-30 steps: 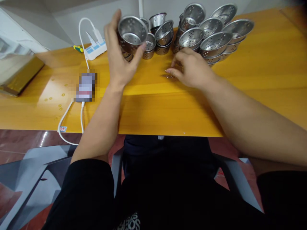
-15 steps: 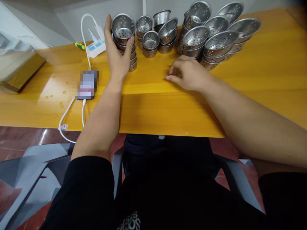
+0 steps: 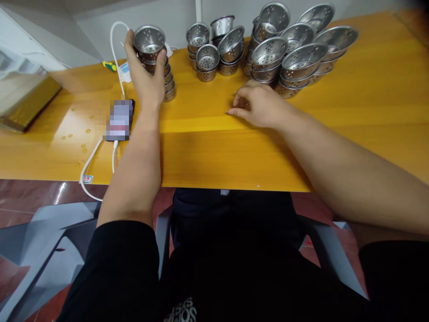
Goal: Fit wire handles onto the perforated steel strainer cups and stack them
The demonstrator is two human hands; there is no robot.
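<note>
Compared with the preceding frame, the left hand (image 3: 147, 82) and the tall stack (image 3: 168, 80) of perforated metal cups have shifted together to the wearer's left; the right hand (image 3: 259, 105) has barely changed position. The tall stack serves as the reference landmark below.

The left hand is curved around the upper part of the stack, thumb on the near right side and fingers on the left, gripping at the top cup (image 3: 149, 41). This spread grasp presumably keeps the nested column together and checks its lean, the top standing farther left than the base. The cups are probably nested open side up because their flared rims let one seat within another.

The stack lies directly within the left hand and well apart from the right hand, which rests low over the desk (image 3: 214, 152) to the stack's right. There the fingers are curled above some thin shiny pieces (image 3: 244, 105), too small to identify; whether they are pinched cannot be told.

Right of the stack stand a small cup pair (image 3: 208, 58) and, farther right, the wide-rimmed cups (image 3: 301, 60). Left of the stack and nearer the wearer lies a phone (image 3: 119, 120).
</note>
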